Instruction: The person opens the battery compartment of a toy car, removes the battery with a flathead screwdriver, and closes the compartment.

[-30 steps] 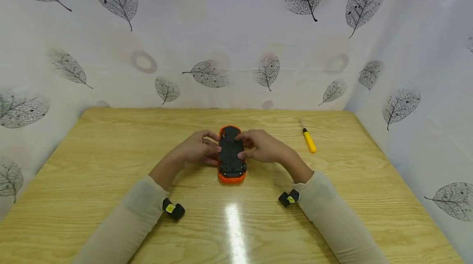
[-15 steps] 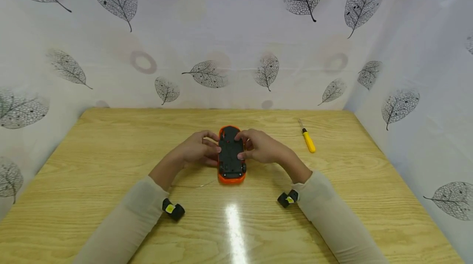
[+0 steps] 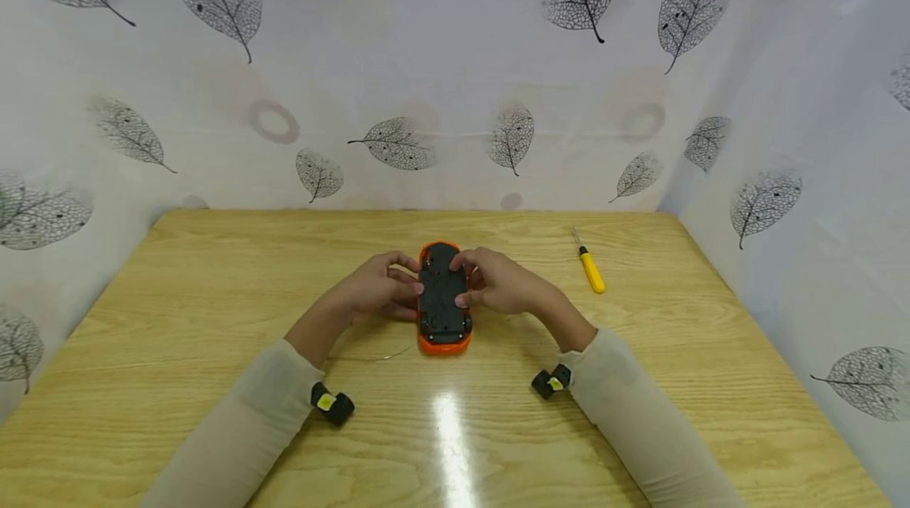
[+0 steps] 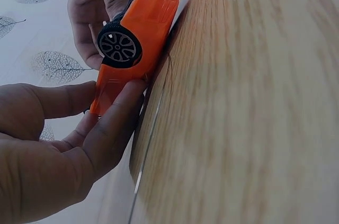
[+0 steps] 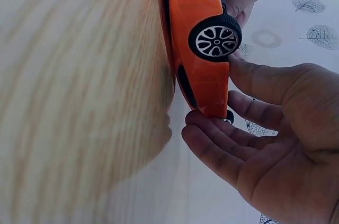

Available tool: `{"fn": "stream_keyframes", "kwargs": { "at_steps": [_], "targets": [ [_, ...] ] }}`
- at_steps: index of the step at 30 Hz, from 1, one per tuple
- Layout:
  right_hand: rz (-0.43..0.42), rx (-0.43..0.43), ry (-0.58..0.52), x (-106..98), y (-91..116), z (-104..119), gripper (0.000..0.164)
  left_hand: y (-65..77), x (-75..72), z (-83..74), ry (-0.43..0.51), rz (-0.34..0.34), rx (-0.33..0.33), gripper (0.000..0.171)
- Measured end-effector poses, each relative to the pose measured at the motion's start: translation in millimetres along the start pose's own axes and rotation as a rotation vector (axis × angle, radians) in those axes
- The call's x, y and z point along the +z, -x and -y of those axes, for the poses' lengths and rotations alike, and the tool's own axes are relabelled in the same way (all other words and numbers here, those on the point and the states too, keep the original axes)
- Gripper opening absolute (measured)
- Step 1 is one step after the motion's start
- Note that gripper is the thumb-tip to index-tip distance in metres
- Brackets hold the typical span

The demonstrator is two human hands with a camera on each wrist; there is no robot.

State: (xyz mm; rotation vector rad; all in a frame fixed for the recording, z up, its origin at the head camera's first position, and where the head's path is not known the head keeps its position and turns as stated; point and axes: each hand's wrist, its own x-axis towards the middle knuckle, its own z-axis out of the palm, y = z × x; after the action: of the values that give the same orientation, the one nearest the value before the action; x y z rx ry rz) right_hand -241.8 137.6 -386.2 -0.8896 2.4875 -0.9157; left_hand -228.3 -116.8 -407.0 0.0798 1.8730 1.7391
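Observation:
An orange toy car (image 3: 444,295) lies upside down at the middle of the table, its black underside facing up. From the left, my left hand (image 3: 377,287) grips the car's side, thumb on the edge of the underside and fingers along the body. My right hand (image 3: 501,283) holds the opposite side, with thumb and index fingertip on the black base. The left wrist view shows the orange side and a black wheel (image 4: 119,46) past the left fingers. In the right wrist view another wheel (image 5: 216,38) sits just above the right thumb.
A screwdriver (image 3: 592,271) with a yellow handle lies to the right, its tip toward the back edge. A thin wire (image 3: 394,355) runs along the table left of the car. Leaf-patterned cloth (image 3: 426,58) surrounds the wooden table (image 3: 213,279) at the back and sides.

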Motion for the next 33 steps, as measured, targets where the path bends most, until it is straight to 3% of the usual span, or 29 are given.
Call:
{"fn": "stream_keyframes", "kwargs": {
  "at_steps": [20, 33],
  "targets": [
    [-0.001, 0.019, -0.126, 2.4, -3.2, -3.0, 0.044, 0.1, -2.7, -0.9, 0.014, 0.010, -0.010, 0.039],
    [-0.016, 0.045, -0.102, 0.9, -1.1, 2.7, 0.046, 1.6, -4.1, -3.6, 0.026, 0.023, -0.012, 0.038]
  ]
}}
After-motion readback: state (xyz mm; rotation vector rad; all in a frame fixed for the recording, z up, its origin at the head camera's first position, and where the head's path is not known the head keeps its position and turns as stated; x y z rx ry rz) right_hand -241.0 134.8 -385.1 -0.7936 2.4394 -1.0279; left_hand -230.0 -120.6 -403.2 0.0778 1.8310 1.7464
